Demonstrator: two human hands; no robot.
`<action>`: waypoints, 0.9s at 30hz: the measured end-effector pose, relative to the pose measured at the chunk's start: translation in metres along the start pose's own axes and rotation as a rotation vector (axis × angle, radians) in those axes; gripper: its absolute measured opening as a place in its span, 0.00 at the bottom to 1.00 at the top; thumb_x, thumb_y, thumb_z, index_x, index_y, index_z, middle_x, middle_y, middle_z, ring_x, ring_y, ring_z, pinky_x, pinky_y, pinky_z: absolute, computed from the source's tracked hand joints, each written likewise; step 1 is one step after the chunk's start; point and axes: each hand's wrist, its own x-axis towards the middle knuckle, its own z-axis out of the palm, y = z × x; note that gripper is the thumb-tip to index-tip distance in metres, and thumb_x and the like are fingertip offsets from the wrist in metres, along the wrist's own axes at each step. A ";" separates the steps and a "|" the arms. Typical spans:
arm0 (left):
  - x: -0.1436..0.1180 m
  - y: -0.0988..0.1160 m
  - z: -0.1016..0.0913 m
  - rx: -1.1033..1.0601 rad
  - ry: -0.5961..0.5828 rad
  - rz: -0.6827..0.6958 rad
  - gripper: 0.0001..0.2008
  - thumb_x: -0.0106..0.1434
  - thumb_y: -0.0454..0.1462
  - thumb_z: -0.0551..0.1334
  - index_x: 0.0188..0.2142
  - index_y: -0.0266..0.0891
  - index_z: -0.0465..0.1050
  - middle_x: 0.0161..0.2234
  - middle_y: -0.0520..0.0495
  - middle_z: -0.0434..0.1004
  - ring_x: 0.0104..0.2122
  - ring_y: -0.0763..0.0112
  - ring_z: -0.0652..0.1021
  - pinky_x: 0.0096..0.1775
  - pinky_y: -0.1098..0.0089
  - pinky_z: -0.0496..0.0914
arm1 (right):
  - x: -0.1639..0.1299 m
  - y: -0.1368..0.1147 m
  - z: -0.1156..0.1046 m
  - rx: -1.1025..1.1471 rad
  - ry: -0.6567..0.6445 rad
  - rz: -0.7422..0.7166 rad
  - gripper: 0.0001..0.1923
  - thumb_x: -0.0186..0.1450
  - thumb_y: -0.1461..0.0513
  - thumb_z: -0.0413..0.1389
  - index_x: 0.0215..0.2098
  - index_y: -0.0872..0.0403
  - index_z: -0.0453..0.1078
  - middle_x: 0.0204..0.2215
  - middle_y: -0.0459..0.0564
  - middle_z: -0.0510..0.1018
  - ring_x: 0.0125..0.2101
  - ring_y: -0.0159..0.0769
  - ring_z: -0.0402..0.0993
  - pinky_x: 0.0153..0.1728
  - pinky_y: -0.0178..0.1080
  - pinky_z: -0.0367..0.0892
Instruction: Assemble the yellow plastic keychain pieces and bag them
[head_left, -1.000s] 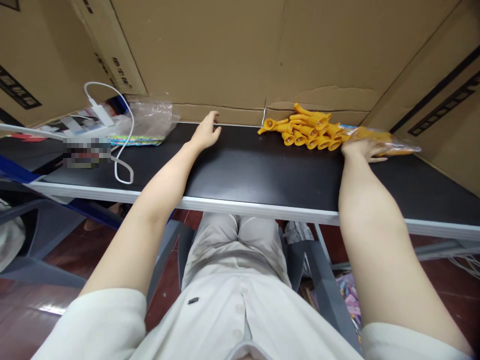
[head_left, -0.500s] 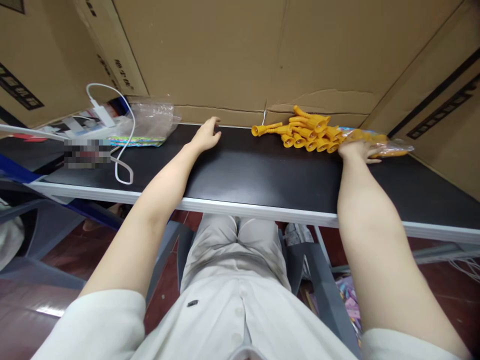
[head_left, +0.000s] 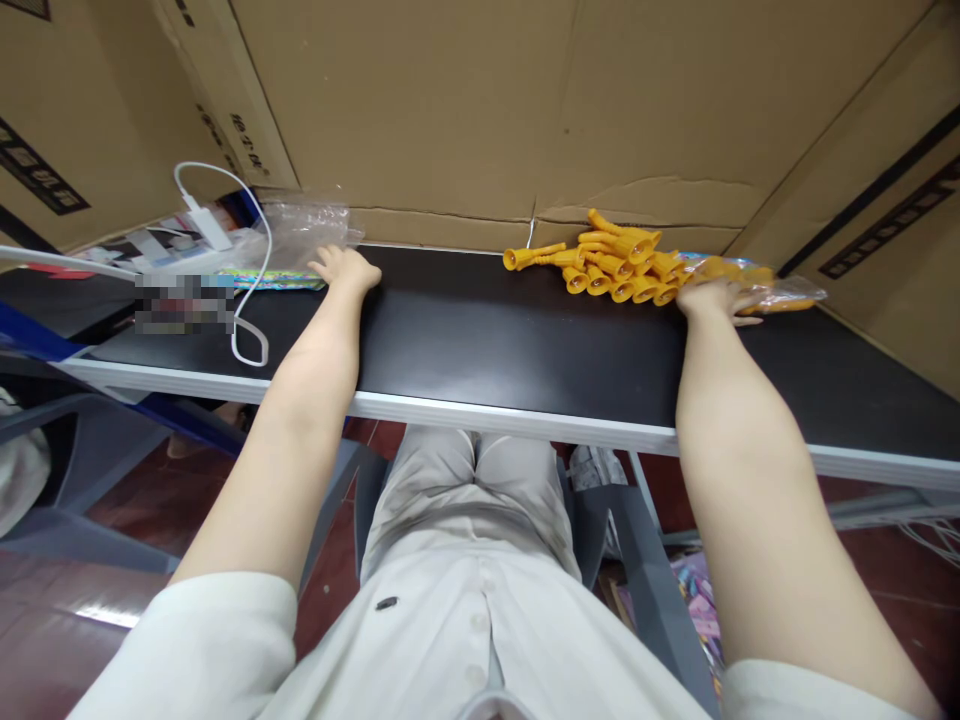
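Note:
My left hand (head_left: pixel 346 268) is open, its fingers spread at the right end of a stack of clear plastic bags (head_left: pixel 307 225) with a colourful printed edge. Whether the fingertips touch the bags I cannot tell. On the right, my right hand (head_left: pixel 716 298) lies with fingers stretched over the right end of a pile of yellow plastic trumpet-shaped toys (head_left: pixel 622 265). Beneath and beside that hand is a clear printed bag (head_left: pixel 787 295) with yellow pieces showing through. The palm hides part of the pile.
A black tabletop (head_left: pixel 487 340) with a silver front edge runs across the view. Cardboard walls (head_left: pixel 450 110) stand behind and at both sides. A white cable (head_left: pixel 266 230) and white plug (head_left: pixel 210 228) lie at the left. Grey chair arms (head_left: pixel 637 560) flank my legs.
My left hand has moved left, from the bare tabletop to the clear bags, and its fingers have spread. My right hand stays on the right end of the pile.

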 end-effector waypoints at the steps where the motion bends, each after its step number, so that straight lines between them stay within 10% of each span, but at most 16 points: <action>1: 0.003 -0.004 0.001 0.023 -0.032 -0.020 0.45 0.65 0.39 0.63 0.77 0.16 0.63 0.83 0.16 0.47 0.84 0.36 0.50 0.81 0.35 0.45 | 0.001 0.000 0.001 -0.005 0.000 -0.002 0.37 0.83 0.61 0.49 0.86 0.64 0.52 0.86 0.66 0.43 0.86 0.56 0.33 0.81 0.71 0.31; 8: 0.015 -0.012 0.009 0.087 -0.099 -0.054 0.45 0.65 0.41 0.58 0.78 0.20 0.64 0.83 0.18 0.49 0.85 0.31 0.46 0.78 0.22 0.38 | -0.001 -0.001 -0.001 -0.044 -0.006 -0.004 0.36 0.83 0.60 0.52 0.85 0.64 0.54 0.86 0.64 0.45 0.85 0.58 0.38 0.81 0.71 0.29; 27: -0.005 0.005 -0.005 -0.032 0.098 0.077 0.36 0.65 0.31 0.54 0.71 0.25 0.75 0.76 0.23 0.70 0.78 0.41 0.68 0.82 0.34 0.42 | -0.003 -0.002 -0.005 -0.058 -0.025 0.002 0.37 0.84 0.57 0.52 0.85 0.63 0.53 0.86 0.68 0.44 0.85 0.57 0.37 0.82 0.66 0.34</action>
